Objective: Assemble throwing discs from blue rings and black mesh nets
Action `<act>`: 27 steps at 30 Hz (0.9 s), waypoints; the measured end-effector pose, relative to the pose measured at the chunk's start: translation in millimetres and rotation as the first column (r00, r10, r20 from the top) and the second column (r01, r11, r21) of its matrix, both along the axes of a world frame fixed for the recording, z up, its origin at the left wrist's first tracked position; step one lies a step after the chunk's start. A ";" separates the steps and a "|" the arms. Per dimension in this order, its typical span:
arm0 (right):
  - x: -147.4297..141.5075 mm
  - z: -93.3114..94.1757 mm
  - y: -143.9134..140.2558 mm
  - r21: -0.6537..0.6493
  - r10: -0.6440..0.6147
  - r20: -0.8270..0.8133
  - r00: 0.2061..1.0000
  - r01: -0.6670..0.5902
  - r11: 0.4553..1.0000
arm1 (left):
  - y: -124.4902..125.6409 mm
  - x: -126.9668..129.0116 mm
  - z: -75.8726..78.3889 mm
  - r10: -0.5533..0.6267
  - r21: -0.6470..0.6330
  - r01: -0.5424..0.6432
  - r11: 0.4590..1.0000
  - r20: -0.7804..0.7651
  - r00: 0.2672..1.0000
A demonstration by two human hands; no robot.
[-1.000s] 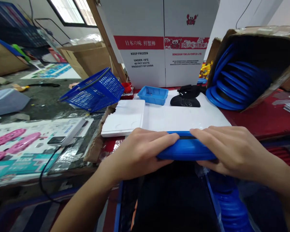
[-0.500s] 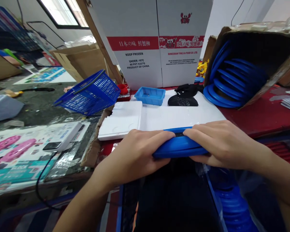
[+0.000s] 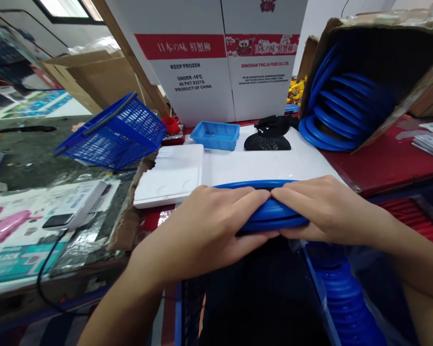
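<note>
1. Head view: both hands on a blue disc [image 3: 270, 214] at the near edge of the white board [image 3: 274, 166].
2. Left hand [image 3: 216, 226] clamped on the disc's left side, fingers over the top, thumb underneath.
3. Right hand [image 3: 321, 209] clamped on the right side, same grip. Fingertips of both hands touch at the top middle.
4. Disc looks like two stacked blue pieces; the far rim shows as an arc behind the fingers.
5. Below the right hand: a stack of discs [image 3: 342, 298] in a clear bag.
6. Far right: a cardboard box [image 3: 411, 53] on its side, full of blue discs, on the red table [image 3: 389, 163].
7. On the board, far end: blue tray [image 3: 216, 135] and black cloth [image 3: 269, 137]. White foam slab [image 3: 171, 175] just left of the board.
8. Left: blue basket [image 3: 111, 137], tilted. Behind: white carton [image 3: 216, 57] marked KEEP FROZEN.
9. Far left: phone [image 3: 57, 220] with cable, lying on printed sheets.
</note>
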State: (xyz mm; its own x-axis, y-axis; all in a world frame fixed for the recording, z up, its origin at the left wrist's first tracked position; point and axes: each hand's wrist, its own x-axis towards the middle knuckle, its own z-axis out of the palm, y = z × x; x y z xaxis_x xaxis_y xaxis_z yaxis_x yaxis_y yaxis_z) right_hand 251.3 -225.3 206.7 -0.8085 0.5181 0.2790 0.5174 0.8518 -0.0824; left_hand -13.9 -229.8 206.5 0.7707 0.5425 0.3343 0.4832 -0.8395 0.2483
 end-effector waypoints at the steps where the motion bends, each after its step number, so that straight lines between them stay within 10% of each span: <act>1: -0.3 0.0 1.5 0.002 -0.011 -0.002 1.000 0.011 1.000 | 0.6 1.1 -1.4 0.015 0.005 -0.015 1.000 0.007 1.000; 16: -1.2 -14.6 2.5 0.393 -0.070 0.002 0.998 0.064 0.917 | 9.6 -7.0 -5.9 0.056 -0.031 -0.053 0.998 0.108 0.993; 27: 4.7 0.9 -3.7 0.346 0.014 -0.049 0.999 0.004 0.938 | 2.1 -10.0 -12.3 -0.018 0.190 -0.019 0.982 0.192 0.981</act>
